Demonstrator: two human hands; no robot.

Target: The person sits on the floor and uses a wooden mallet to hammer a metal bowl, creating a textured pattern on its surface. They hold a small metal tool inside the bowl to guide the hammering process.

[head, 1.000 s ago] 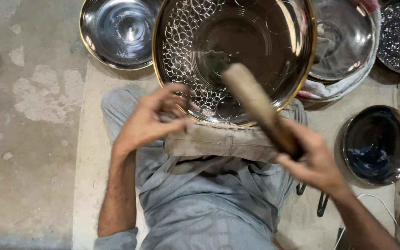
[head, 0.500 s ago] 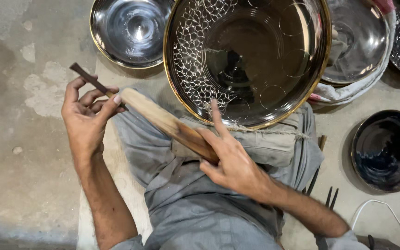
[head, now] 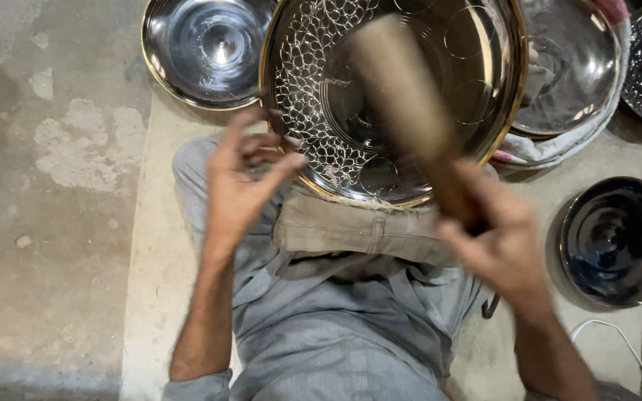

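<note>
Over our lap, our right hand grips the mallet, our left hand pinches a punch at the bowl, its left part patterned, the rest mostly plain.

Head camera, straight down (close over lap)

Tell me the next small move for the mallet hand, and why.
Probably bring the mallet down toward the left hand. The right hand holds it raised and blurred above the bowl, while the left hand's fingers pinch at the bowl's patterned rim; whether they hold a punch cannot be told.
</note>
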